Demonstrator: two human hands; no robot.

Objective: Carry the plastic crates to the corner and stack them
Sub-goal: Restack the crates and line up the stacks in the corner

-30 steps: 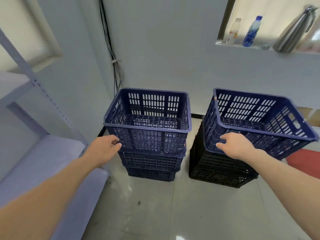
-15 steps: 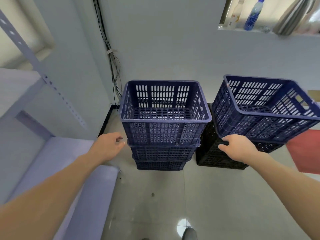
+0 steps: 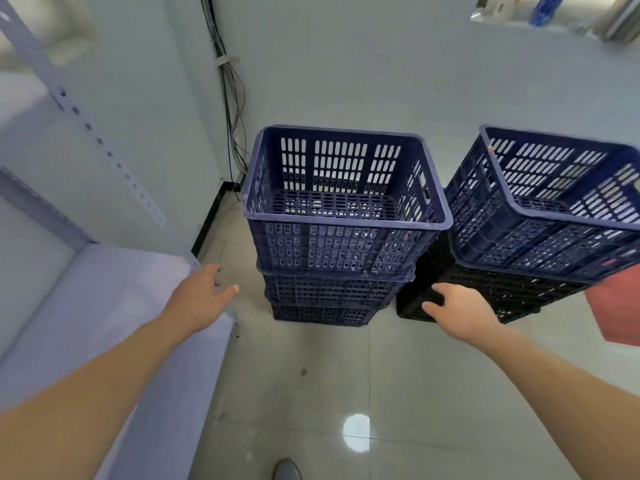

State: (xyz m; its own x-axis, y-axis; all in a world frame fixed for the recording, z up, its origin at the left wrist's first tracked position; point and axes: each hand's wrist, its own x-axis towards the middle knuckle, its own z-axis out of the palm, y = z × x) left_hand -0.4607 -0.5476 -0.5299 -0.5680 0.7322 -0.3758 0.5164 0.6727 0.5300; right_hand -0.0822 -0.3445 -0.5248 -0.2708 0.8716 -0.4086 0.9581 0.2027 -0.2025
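Seeing both hands empty: left hand [image 3: 204, 299] and right hand [image 3: 462, 315] have loose fingers and grip nothing. The blue stack [image 3: 346, 244] sits between them, just past the fingertips. Risk I'd flag: the blue crate [image 3: 540, 216] beyond the right fingers looks skewed on the black crate [image 3: 485, 292], so a bump could tip it. Slotted plastic, looks rigid.

Right-hand blue crate [image 3: 540, 244] is cut off rightward.
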